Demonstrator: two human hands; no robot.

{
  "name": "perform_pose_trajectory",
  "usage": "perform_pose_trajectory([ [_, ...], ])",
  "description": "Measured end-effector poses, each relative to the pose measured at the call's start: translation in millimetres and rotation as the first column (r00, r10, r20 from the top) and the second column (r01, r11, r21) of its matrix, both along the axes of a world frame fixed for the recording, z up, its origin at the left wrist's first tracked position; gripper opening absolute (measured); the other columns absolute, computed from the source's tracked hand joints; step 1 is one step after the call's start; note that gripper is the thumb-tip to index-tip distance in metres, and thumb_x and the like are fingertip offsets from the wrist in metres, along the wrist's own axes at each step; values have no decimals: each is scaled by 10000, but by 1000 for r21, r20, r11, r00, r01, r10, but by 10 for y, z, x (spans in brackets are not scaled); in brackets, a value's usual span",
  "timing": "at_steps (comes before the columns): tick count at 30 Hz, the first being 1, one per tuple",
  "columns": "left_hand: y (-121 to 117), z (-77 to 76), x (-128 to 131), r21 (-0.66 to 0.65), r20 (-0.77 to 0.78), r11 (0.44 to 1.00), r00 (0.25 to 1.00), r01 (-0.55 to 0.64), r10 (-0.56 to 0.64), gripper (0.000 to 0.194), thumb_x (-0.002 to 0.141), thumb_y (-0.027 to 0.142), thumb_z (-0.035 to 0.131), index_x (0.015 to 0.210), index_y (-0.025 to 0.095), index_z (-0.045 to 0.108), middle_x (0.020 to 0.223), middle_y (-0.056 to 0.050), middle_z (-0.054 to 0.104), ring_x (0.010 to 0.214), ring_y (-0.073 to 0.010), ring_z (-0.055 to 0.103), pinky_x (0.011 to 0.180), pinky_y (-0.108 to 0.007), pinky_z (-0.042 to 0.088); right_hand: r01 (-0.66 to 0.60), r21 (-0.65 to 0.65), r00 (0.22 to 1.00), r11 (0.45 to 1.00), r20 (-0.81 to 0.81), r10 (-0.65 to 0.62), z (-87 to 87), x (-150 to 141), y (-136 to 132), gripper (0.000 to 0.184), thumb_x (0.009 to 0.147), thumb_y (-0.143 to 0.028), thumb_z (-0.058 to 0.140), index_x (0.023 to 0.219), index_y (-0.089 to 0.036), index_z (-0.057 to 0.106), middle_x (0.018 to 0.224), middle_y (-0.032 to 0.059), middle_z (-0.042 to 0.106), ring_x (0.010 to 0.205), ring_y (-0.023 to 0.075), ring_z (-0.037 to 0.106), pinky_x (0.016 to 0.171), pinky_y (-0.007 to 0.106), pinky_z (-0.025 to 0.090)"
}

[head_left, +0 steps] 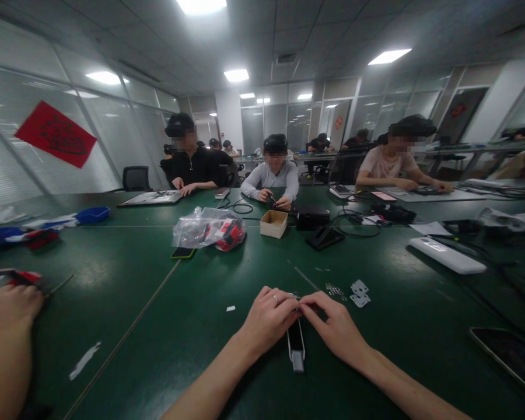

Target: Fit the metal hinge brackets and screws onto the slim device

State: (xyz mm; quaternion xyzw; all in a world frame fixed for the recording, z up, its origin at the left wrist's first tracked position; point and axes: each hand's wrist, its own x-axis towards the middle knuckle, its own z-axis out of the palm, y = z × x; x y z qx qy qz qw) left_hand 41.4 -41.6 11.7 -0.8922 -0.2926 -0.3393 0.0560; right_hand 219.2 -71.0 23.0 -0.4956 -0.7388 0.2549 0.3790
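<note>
Matt green table top (126, 274), crinkly clear plastic bag (201, 228), plain cardboard box (273, 223) (white glossy plastic remote (447, 255)).

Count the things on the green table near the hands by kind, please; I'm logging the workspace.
Small black device under the left hand and right hand: 1
White flat pieces: 2
Cardboard box: 1
Plastic bag: 1
Long white device: 1
Total: 6
</note>
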Motion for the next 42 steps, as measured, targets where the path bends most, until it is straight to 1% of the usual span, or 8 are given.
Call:
perform_pose_trajectory([
  [4, 15, 12, 8, 9, 16, 999, 999, -40, 39, 151, 914, 281, 487, 869, 186, 595, 860, -11, 671, 757, -130, 578, 671, -288, 355, 32, -41, 999, 999, -19, -33, -30, -5, 29, 221, 874, -354, 472, 858, -202, 631, 872, 45, 630, 805, 182, 566, 718, 313, 463],
  [11, 23, 28, 25, 16, -39, 995, 994, -100, 101, 195, 932, 283, 444, 894, 196, 613, 844, -23, 666, 746, -133, 579, 660, -301, 348, 85, -6, 996, 996, 5, -85, -39, -17, 46, 215, 867, -356, 490, 812, -205, 633, 839, 36, 618, 820, 186, 538, 719, 318, 440],
  [21, 21, 31, 47, 27, -61, 997, 995, -78, 80, 170, 926, 262, 439, 910, 193, 594, 829, -22, 667, 725, -132, 588, 638, -296, 357, 82, -36, 996, 996, -21, -83, -97, -3, 83, 245, 860, -390, 491, 820, -210, 652, 835, 34, 623, 807, 181, 532, 705, 316, 437],
  [26, 26, 20, 63, 49, -49, 995, 995, -84, 87, 145, 915, 249, 461, 892, 186, 589, 801, -17, 677, 706, -137, 597, 631, -295, 358, 97, -58, 994, 994, -38, -99, -74, -10, 79, 229, 852, -375, 507, 810, -207, 657, 832, 30, 626, 799, 176, 543, 713, 311, 443],
  [30, 23, 13, 81, 36, -59, 994, 993, -101, 103, 180, 924, 257, 444, 883, 189, 605, 783, -24, 678, 695, -138, 603, 635, -296, 372, 100, -37, 993, 994, -57, -102, -53, -20, 74, 221, 846, -361, 518, 781, -199, 654, 798, 24, 629, 797, 175, 553, 720, 305, 441],
  [34, 60, -2, 30, -25, -27, 991, 991, -129, 129, 191, 916, 270, 455, 888, 201, 631, 813, -33, 674, 754, -143, 610, 680, -283, 413, 105, 23, 994, 994, -26, -104, -38, 19, 87, 249, 868, -367, 481, 796, -199, 649, 816, 33, 637, 812, 179, 559, 742, 317, 442],
  [38, 168, -15, -123, -177, 81, 957, 966, -228, 245, 128, 869, 267, 529, 912, 215, 638, 892, -37, 653, 826, -157, 592, 751, -282, 452, 126, 69, 985, 990, 107, -133, -45, 110, 132, 245, 890, -340, 444, 840, -196, 635, 866, 49, 636, 850, 190, 550, 803, 363, 427],
  [42, 276, -29, -251, -334, 103, 909, 948, -251, 300, 107, 829, 215, 565, 915, 206, 627, 890, -15, 654, 727, -135, 580, 713, -264, 459, 138, 54, 970, 989, 194, -146, -82, 167, 182, 216, 884, -303, 447, 874, -192, 632, 878, 49, 633, 864, 193, 551, 848, 389, 408],
])
